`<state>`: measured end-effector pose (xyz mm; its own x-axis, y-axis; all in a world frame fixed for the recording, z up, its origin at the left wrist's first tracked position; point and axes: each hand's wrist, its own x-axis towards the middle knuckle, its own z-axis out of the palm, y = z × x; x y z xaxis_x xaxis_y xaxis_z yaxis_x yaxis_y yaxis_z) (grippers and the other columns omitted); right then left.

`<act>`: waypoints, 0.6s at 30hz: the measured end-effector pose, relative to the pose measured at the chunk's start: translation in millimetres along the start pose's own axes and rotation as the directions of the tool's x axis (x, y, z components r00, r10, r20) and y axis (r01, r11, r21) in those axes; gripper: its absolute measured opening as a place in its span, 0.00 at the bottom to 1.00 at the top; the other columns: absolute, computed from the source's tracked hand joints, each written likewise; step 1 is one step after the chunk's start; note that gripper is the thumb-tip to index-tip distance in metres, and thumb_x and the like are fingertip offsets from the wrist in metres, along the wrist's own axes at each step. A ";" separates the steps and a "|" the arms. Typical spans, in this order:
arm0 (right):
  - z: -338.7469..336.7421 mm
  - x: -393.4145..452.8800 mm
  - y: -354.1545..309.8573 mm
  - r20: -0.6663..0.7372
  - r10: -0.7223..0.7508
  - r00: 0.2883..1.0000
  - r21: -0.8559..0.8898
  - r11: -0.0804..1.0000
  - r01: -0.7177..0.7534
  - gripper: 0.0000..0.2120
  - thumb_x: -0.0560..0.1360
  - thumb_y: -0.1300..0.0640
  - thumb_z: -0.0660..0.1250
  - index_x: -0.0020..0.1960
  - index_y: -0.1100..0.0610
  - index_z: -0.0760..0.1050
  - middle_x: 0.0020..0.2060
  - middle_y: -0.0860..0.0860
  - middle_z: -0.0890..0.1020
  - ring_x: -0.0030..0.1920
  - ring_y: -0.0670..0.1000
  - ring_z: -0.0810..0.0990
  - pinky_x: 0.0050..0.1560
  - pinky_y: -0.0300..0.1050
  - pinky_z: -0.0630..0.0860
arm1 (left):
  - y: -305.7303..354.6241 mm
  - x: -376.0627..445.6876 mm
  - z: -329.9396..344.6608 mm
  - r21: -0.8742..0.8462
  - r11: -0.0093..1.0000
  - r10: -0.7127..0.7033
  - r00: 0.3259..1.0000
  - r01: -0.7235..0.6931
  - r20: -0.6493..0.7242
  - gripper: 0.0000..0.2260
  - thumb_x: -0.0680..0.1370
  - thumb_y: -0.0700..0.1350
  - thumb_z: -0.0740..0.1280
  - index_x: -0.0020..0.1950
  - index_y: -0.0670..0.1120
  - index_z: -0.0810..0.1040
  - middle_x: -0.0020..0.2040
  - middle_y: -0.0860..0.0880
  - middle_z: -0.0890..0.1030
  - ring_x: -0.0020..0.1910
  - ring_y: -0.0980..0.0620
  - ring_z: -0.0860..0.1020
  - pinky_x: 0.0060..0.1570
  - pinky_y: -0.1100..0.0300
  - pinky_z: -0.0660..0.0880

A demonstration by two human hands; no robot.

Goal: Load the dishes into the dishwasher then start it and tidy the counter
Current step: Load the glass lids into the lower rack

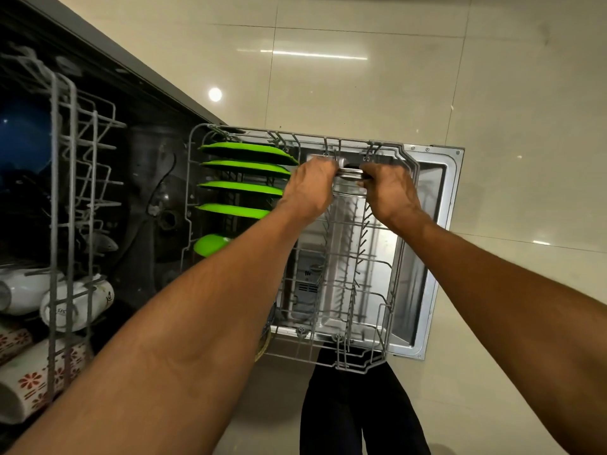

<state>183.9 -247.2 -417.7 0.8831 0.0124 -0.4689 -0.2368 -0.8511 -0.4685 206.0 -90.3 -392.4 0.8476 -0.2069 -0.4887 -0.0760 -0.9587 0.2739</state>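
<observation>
Glass jar held over lower rack, both hands

Clear glass jar (348, 205) was gripped at its rim by two hands; left hand (310, 188) curled round the rim's left side, right hand (391, 192) curled round the right side, fingers wrapped on the mouth; jar hung upright-ish above the lower rack (399, 149), near its far edge; whether the jar's base touched the tines could not be told; lower rack was pulled out over the open dishwasher door (440, 224); four green plates (243, 165) stood on edge in a row at the rack's left side, well spaced; one green bowl (210, 244) sat just below them, partly hidden by the left forearm; upper rack (62, 159) showed at the left, slid out; two white mugs (78, 303) lay in it, plus two floral red-patterned cups (29, 382) nearer the camera; one blue dish (23, 139) sat farther back, blurred; cream floor tiles (361, 77) surrounded the machine; dark trouser legs (345, 415) showed below the rack.
</observation>
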 end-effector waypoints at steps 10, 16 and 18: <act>-9.0 -15.8 -8.5 0.015 -0.030 0.999 -0.036 0.999 0.031 0.21 0.79 0.60 0.69 0.70 0.51 0.72 0.60 0.53 0.81 0.52 0.54 0.81 0.51 0.47 0.80 | 3.8 -17.0 17.4 0.058 0.998 0.014 0.993 -0.021 0.120 0.38 0.77 0.36 0.67 0.81 0.43 0.49 0.81 0.42 0.53 0.79 0.43 0.54 0.78 0.50 0.53; -22.0 -50.2 -17.0 0.090 0.002 0.996 -0.167 0.986 0.013 0.34 0.80 0.56 0.68 0.81 0.55 0.56 0.80 0.56 0.60 0.79 0.56 0.60 0.77 0.51 0.60 | 8.2 -47.0 8.1 0.079 0.997 -0.003 0.990 -0.008 0.142 0.40 0.78 0.38 0.66 0.81 0.42 0.42 0.82 0.42 0.46 0.81 0.45 0.47 0.79 0.51 0.47; -30.7 -66.1 -23.2 0.114 -0.014 0.993 -0.225 0.974 0.039 0.36 0.81 0.55 0.66 0.82 0.56 0.50 0.81 0.55 0.54 0.81 0.55 0.53 0.78 0.49 0.52 | 9.8 -62.8 1.0 0.065 0.998 -0.026 0.989 0.016 0.147 0.41 0.78 0.37 0.66 0.81 0.42 0.40 0.82 0.43 0.44 0.81 0.45 0.44 0.79 0.51 0.45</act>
<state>143.4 -244.4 -352.9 0.8343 0.0839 -0.5448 -0.1049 -0.9461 -0.3064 151.5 -86.9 -359.8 0.7631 -0.2086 -0.6117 -0.0961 -0.9726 0.2117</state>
